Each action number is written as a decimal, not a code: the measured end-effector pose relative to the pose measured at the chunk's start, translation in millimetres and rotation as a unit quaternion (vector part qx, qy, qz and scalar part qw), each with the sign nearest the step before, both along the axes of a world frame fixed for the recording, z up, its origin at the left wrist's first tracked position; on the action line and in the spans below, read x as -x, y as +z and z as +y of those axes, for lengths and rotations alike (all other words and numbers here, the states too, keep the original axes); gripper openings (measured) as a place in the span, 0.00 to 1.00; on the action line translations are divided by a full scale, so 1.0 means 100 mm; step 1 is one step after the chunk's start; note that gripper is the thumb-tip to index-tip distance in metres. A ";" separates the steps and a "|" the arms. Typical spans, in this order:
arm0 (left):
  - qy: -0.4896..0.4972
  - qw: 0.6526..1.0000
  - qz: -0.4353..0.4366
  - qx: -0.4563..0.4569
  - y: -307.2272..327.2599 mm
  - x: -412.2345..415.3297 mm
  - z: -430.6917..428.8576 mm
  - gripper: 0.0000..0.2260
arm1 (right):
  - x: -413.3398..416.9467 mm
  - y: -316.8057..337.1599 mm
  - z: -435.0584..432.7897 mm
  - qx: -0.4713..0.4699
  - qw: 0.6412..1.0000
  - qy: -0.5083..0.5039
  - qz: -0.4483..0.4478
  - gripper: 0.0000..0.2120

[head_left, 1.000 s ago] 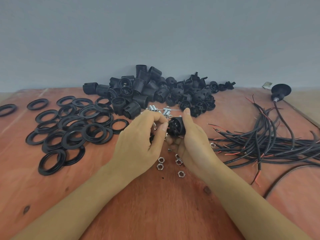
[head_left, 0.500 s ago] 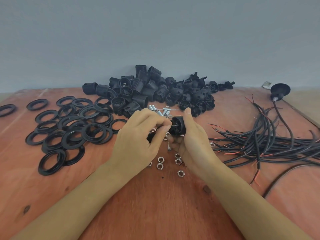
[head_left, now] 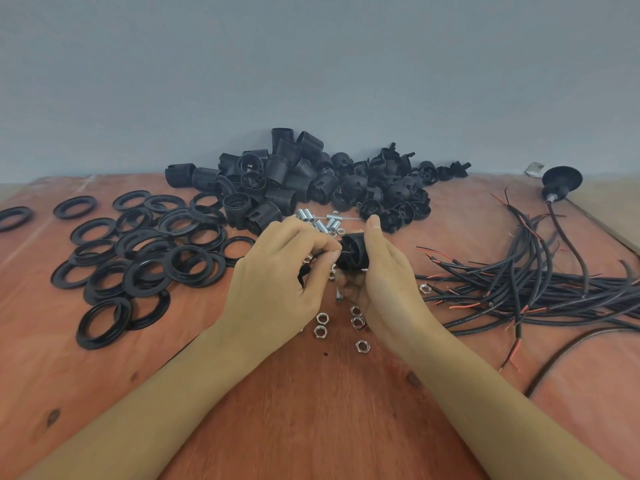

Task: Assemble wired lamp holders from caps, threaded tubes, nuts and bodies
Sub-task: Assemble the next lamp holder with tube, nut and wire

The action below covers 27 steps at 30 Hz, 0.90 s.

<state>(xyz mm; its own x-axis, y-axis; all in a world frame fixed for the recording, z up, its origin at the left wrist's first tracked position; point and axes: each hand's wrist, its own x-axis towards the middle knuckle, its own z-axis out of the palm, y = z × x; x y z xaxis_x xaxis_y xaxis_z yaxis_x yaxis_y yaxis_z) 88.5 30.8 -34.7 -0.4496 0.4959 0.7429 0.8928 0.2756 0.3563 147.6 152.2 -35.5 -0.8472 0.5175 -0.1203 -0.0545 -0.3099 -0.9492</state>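
Both hands meet just above the wooden table (head_left: 311,410), in the middle of the parts. The right hand (head_left: 388,278) grips a black cap (head_left: 355,252), with the thumb stretched up along its far side and the other fingers curled beneath it. The cap is held clear of the table, its open side turned toward the left hand (head_left: 277,282). That hand's thumb and forefinger are pinched together on a small piece (head_left: 341,251) at the cap's mouth. It is too small and too hidden to name. A bit of dark wire (head_left: 303,275) shows under the left palm.

Compared with a second ago little has moved. The cap stays at the same spot in the right hand, and the left fingertips have closed in slightly toward it, the knuckles sitting a touch higher. Nothing on the table has shifted.

Loose nuts (head_left: 322,318) lie on the table just below the hands, and short metal tubes (head_left: 322,221) lie just behind them. Flat black rings (head_left: 149,258) spread out to the left. A heap of black bodies (head_left: 277,181) sits against the grey wall (head_left: 311,64). A bundle of black and red cables (head_left: 536,282) lies to the right, with one wired lamp holder (head_left: 561,180) beyond it in the far corner.
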 end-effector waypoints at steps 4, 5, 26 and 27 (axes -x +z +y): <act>0.006 1.000 0.002 0.006 0.00 -0.02 0.00 0.03 | 0.00 0.00 0.00 -0.007 1.000 0.001 0.003 0.30; 0.009 1.000 0.005 0.006 0.00 -0.02 0.00 0.03 | 0.00 -0.01 0.00 -0.008 1.000 0.001 0.004 0.30; 0.007 1.000 0.016 0.018 -0.05 0.02 0.00 0.05 | 0.02 -0.05 0.05 0.013 0.999 -0.033 0.026 0.18; 0.008 1.000 0.017 0.016 -0.05 0.02 0.00 0.05 | 0.02 -0.05 0.05 0.014 0.999 -0.033 0.026 0.18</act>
<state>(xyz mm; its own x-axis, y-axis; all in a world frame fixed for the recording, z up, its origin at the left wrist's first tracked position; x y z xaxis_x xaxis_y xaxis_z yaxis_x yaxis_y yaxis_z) 86.3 30.6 -40.1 -0.4322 0.5131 0.7416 0.8998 0.3000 0.3168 145.5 157.0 -40.8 -0.8163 0.5701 -0.0928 -0.1242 -0.3303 -0.9357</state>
